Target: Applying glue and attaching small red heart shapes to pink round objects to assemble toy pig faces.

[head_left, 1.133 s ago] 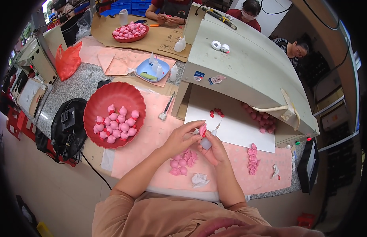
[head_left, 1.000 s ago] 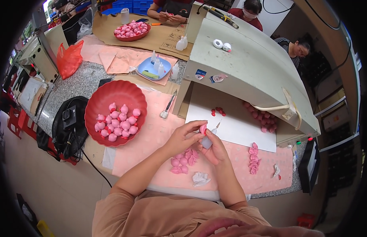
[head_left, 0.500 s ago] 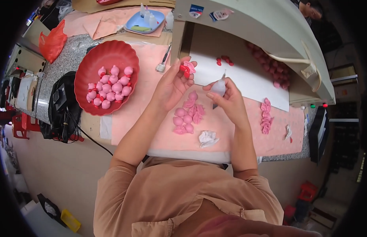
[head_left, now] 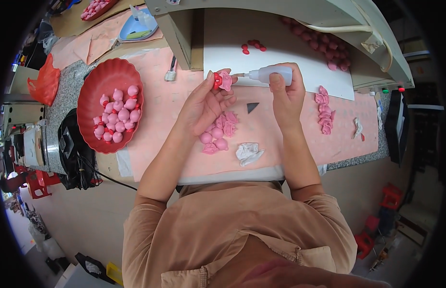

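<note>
My left hand pinches a small pink ruffled piece with a red part against it. In my right hand is a translucent squeeze bottle, held sideways. Its thin metal nozzle points left, its tip at or very close to the pink piece; whether they touch I cannot tell. Below my left hand lie pink balls and ruffled pink pieces, partly hidden by the hand. A dark triangular piece lies between my forearms, near a crumpled white tissue.
A red scalloped bowl of pink figures stands at left. A grey hooded booth rises ahead, with several red pieces and many pink balls inside. A row of pink pieces lies right. A small brush jar stands by the booth.
My right hand has turned the bottle from nozzle-up to sideways, bringing its nozzle to the pink piece. The dark triangular piece now shows fully on the table. The whole view has shifted.
</note>
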